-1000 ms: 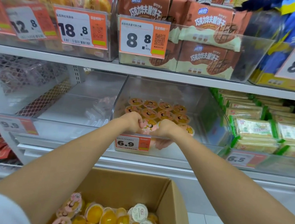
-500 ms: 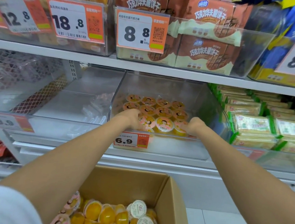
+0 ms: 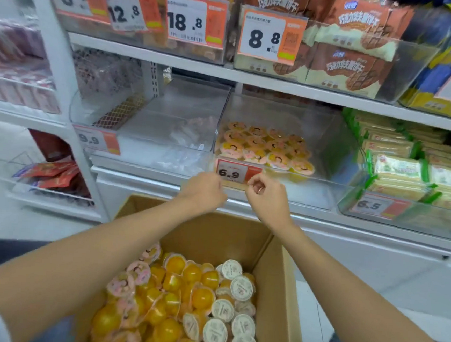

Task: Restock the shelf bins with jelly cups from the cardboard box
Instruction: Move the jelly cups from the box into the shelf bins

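The shelf [image 3: 142, 183] carries a clear bin [image 3: 337, 142]. Below its front edge stands the open cardboard box [image 3: 276, 296], still heaped with yellow jelly cups [image 3: 182, 297]. More jelly cups lie in rows [image 3: 264, 147] across the bin's floor, the nearest row against its front wall. Half a second ago both hands were inside the bin, spread to the two ends of that front row. Now they are out of it, close together in front of the bin's front edge and above the box's far edge. The left grip [image 3: 203, 193] is curled together, empty as far as shows. The right grip [image 3: 268, 198] is curled in too, holding nothing, just below the 6.9 price tag [image 3: 232, 172].
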The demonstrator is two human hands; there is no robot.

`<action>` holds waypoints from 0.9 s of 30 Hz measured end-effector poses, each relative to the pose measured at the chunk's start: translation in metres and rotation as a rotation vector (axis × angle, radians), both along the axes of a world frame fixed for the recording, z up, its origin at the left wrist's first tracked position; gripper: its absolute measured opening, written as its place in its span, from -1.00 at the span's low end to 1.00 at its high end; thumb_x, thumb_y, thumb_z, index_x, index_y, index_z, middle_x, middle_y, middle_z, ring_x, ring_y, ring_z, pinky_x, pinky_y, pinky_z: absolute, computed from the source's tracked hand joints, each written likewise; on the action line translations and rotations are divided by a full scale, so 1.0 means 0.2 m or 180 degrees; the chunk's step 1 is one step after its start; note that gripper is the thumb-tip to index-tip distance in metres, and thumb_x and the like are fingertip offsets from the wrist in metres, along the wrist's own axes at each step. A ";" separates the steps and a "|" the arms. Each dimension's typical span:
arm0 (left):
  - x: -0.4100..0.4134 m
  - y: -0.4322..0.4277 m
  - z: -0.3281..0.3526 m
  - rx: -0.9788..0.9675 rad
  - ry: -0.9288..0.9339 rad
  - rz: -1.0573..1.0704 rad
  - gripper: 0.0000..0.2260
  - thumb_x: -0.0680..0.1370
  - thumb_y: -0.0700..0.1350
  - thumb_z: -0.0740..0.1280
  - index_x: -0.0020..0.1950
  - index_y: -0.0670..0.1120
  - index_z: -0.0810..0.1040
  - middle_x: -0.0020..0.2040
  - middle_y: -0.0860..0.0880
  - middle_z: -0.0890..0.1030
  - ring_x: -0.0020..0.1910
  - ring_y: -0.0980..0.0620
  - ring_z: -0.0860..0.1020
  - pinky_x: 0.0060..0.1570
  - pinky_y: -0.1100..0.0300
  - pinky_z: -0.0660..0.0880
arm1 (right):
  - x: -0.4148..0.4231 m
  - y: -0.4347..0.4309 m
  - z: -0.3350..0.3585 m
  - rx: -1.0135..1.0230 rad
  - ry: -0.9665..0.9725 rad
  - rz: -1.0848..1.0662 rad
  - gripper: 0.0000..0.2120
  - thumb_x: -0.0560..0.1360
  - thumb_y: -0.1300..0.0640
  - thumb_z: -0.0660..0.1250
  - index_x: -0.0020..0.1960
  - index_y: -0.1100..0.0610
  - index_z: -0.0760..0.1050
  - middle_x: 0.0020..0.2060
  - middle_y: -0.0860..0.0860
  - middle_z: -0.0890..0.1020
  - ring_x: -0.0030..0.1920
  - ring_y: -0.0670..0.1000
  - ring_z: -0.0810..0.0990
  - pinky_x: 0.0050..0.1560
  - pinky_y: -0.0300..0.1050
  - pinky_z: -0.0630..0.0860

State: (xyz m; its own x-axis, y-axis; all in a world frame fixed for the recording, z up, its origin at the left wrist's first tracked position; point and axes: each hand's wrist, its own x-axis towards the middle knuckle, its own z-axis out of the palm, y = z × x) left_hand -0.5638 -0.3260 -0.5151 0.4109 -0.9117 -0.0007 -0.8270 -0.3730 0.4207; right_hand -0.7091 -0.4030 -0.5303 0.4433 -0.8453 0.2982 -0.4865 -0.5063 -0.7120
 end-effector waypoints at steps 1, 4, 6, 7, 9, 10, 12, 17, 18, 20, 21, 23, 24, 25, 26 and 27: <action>0.06 0.06 -0.09 0.0269 0.0071 0.0049 -0.87 0.48 -0.07 0.30 -0.20 -0.09 0.57 -0.19 -0.08 0.62 -0.20 -0.06 0.56 -0.23 0.12 0.51 | 0.02 0.05 -0.08 0.0177 0.0229 0.0141 -0.92 0.41 0.20 0.31 -0.21 0.04 0.52 -0.39 -0.06 0.54 -0.31 -0.04 0.50 -0.23 -0.10 0.45; 0.25 0.25 -0.39 0.1013 0.0264 0.0231 -0.84 0.48 -0.05 0.31 -0.16 -0.11 0.59 -0.16 -0.11 0.63 -0.15 -0.08 0.61 -0.09 0.03 0.60 | 0.08 0.15 -0.36 0.0680 0.1015 0.0615 -0.89 0.41 0.16 0.28 -0.17 -0.01 0.55 -0.28 -0.09 0.61 -0.20 -0.06 0.57 -0.10 -0.03 0.57; 0.37 0.36 -0.57 0.1407 0.0268 0.0330 -0.85 0.49 -0.06 0.30 -0.21 -0.09 0.55 -0.19 -0.05 0.60 -0.12 -0.06 0.60 -0.11 0.09 0.58 | 0.13 0.19 -0.55 0.0973 0.1491 0.0858 -0.83 0.43 0.16 0.29 -0.02 0.03 0.59 -0.14 -0.06 0.64 -0.08 -0.03 0.60 0.03 0.00 0.57; 0.43 0.41 -0.67 0.1562 0.0278 0.0370 -0.84 0.50 -0.06 0.29 -0.26 -0.08 0.49 -0.21 -0.04 0.57 -0.13 -0.05 0.59 -0.17 0.13 0.55 | 0.16 0.19 -0.65 0.1139 0.1710 0.0960 -0.77 0.44 0.15 0.30 0.08 0.06 0.59 -0.04 -0.02 0.65 -0.01 0.00 0.60 0.09 -0.01 0.55; 0.53 0.46 -0.84 0.1862 0.0323 0.0432 -0.80 0.50 -0.04 0.29 -0.29 -0.08 0.45 -0.20 -0.05 0.58 -0.16 -0.04 0.58 -0.26 0.17 0.46 | 0.22 0.20 -0.84 0.1485 0.2073 0.1096 -0.65 0.48 0.14 0.30 0.27 0.09 0.51 0.16 0.05 0.60 0.13 0.05 0.56 0.14 -0.06 0.52; 0.56 0.47 -0.92 0.1962 0.0347 0.0437 -0.81 0.50 0.01 0.29 -0.24 -0.07 0.50 -0.15 -0.05 0.61 -0.15 -0.02 0.58 -0.27 0.17 0.45 | 0.25 0.21 -0.92 0.1652 0.2195 0.1132 -0.60 0.49 0.12 0.31 0.33 0.10 0.46 0.23 0.07 0.56 0.18 0.07 0.55 0.15 -0.08 0.50; 0.60 0.46 -1.03 0.1929 0.0519 0.0544 -0.79 0.52 0.06 0.30 -0.06 -0.07 0.56 -0.04 -0.08 0.64 -0.07 -0.03 0.60 -0.19 0.15 0.51 | 0.31 0.21 -1.07 0.1896 0.2343 0.1176 -0.52 0.50 0.09 0.35 0.41 0.11 0.39 0.33 0.08 0.50 0.28 0.10 0.50 0.20 -0.08 0.48; 0.62 0.38 -1.23 0.1748 0.1143 0.1206 -0.29 0.55 0.02 0.34 0.55 -0.17 0.03 0.43 -0.20 0.34 0.36 -0.18 0.38 0.31 0.06 0.36 | 0.56 0.23 -1.37 0.2378 0.2304 0.1219 -0.24 0.48 -0.09 0.40 0.55 0.02 0.12 0.50 0.07 0.28 0.45 0.10 0.32 0.39 -0.06 0.33; 0.63 0.37 -1.28 0.1724 0.1108 0.1284 -0.24 0.55 0.04 0.32 0.56 -0.17 -0.05 0.45 -0.20 0.32 0.38 -0.18 0.37 0.32 0.05 0.35 | 0.60 0.24 -1.43 0.2536 0.2250 0.1134 -0.17 0.47 -0.14 0.39 0.57 0.01 0.03 0.52 0.08 0.22 0.48 0.12 0.26 0.44 -0.04 0.27; 0.65 0.35 -1.34 0.1744 0.0814 0.1307 -0.29 0.56 0.07 0.28 0.57 -0.13 -0.01 0.41 -0.19 0.37 0.33 -0.17 0.42 0.26 0.02 0.42 | 0.68 0.27 -1.54 0.2706 0.2280 0.0884 -0.07 0.45 -0.23 0.37 0.59 0.01 -0.10 0.53 0.10 0.19 0.51 0.16 0.19 0.47 0.03 0.19; 0.65 0.34 -1.36 0.1752 0.0676 0.1304 -0.33 0.55 0.08 0.29 0.55 -0.10 0.08 0.38 -0.17 0.41 0.29 -0.16 0.45 0.20 0.02 0.46 | 0.71 0.28 -1.58 0.2526 0.2419 0.0773 -0.07 0.44 -0.25 0.36 0.58 0.04 -0.07 0.52 0.11 0.21 0.50 0.18 0.18 0.48 0.05 0.17; 0.64 0.31 -1.37 0.1806 0.0444 0.1322 -0.46 0.53 0.11 0.32 0.43 -0.05 0.27 0.27 -0.14 0.46 0.20 -0.14 0.50 0.05 0.04 0.49 | 0.72 0.30 -1.61 0.1817 0.2686 0.0566 -0.19 0.43 -0.26 0.37 0.51 0.11 0.19 0.43 0.12 0.34 0.43 0.18 0.28 0.41 0.05 0.24; 0.63 0.30 -1.37 0.1862 0.0307 0.1316 -0.53 0.52 0.09 0.32 0.37 -0.03 0.31 0.23 -0.13 0.46 0.16 -0.14 0.51 -0.03 0.05 0.46 | 0.72 0.31 -1.60 0.1528 0.2701 0.0536 -0.27 0.40 -0.27 0.38 0.42 0.11 0.32 0.35 0.12 0.41 0.37 0.17 0.34 0.35 0.04 0.30; 0.62 0.29 -1.37 0.1918 0.0158 0.1281 -0.58 0.53 0.04 0.32 0.34 -0.03 0.32 0.21 -0.14 0.44 0.13 -0.13 0.51 -0.09 0.06 0.43 | 0.71 0.31 -1.60 0.1375 0.2628 0.0552 -0.33 0.38 -0.26 0.40 0.34 0.10 0.39 0.28 0.10 0.45 0.31 0.15 0.39 0.30 0.02 0.35; 0.60 0.28 -1.37 0.1973 0.0013 0.1228 -0.60 0.53 -0.01 0.32 0.32 -0.03 0.31 0.22 -0.14 0.42 0.13 -0.13 0.50 -0.12 0.05 0.41 | 0.69 0.30 -1.59 0.1342 0.2478 0.0579 -0.37 0.36 -0.25 0.43 0.28 0.10 0.42 0.22 0.09 0.46 0.25 0.13 0.44 0.23 0.00 0.40; 0.59 0.27 -1.38 0.2008 -0.0112 0.1144 -0.60 0.53 -0.05 0.33 0.31 -0.04 0.30 0.23 -0.14 0.40 0.14 -0.13 0.48 -0.13 0.04 0.41 | 0.66 0.30 -1.56 0.1370 0.2270 0.0596 -0.41 0.35 -0.22 0.45 0.22 0.10 0.41 0.16 0.06 0.46 0.19 0.12 0.48 0.14 -0.03 0.44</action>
